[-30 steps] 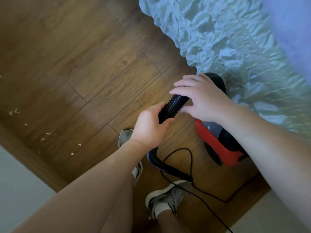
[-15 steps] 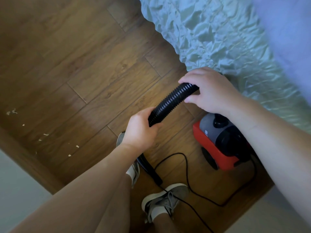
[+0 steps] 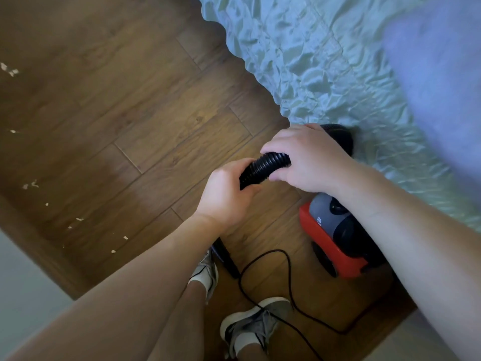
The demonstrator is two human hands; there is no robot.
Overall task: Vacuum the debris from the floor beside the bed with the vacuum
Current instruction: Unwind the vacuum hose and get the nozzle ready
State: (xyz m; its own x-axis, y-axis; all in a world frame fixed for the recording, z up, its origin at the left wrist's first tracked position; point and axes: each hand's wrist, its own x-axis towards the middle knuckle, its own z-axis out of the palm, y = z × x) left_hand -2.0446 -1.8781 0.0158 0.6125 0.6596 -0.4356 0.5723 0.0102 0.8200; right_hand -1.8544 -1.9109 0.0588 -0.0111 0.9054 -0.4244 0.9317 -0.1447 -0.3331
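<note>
Right hand [image 3: 309,157] moved nearer left hand [image 3: 226,194]; both grip hose [image 3: 263,168].

We logged one brown wood-plank floor [image 3: 117,113]. Lying on it were:
- pale debris flecks [image 3: 33,184], scattered along the left edge
- a red and grey vacuum [image 3: 335,246] at the right edge, beside the hanging quilt [image 3: 325,74]
- a black cord [image 3: 287,259], looped just beside the vacuum
- two grey shoes [image 3: 253,324] at the near edge

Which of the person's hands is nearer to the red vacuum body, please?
Right. The right hand grips the black hose directly over the red vacuum body, its forearm crossing it; the left hand grips the hose farther left, away from it.
</note>
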